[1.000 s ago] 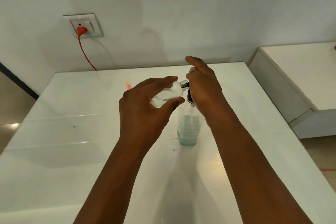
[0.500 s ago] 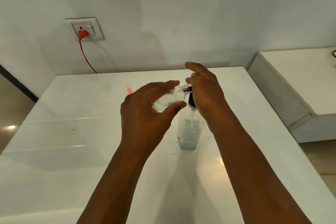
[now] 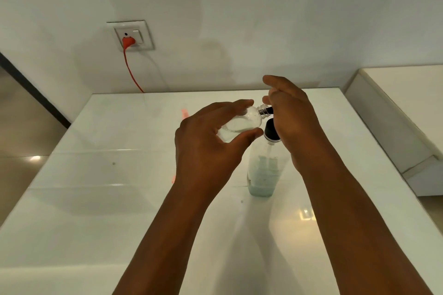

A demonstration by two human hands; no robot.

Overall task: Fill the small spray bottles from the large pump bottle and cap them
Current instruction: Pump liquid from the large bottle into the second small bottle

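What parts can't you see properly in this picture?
- Head view: the pump top of the large pump bottle is hidden behind the right hand.
- The small spray bottle is partly covered by the left hand.
- Both elbows are cut off by the bottom edge.

Left hand gripping; right hand pressing down.

The small bottle lies tilted left of the pump bottle standing on the table.
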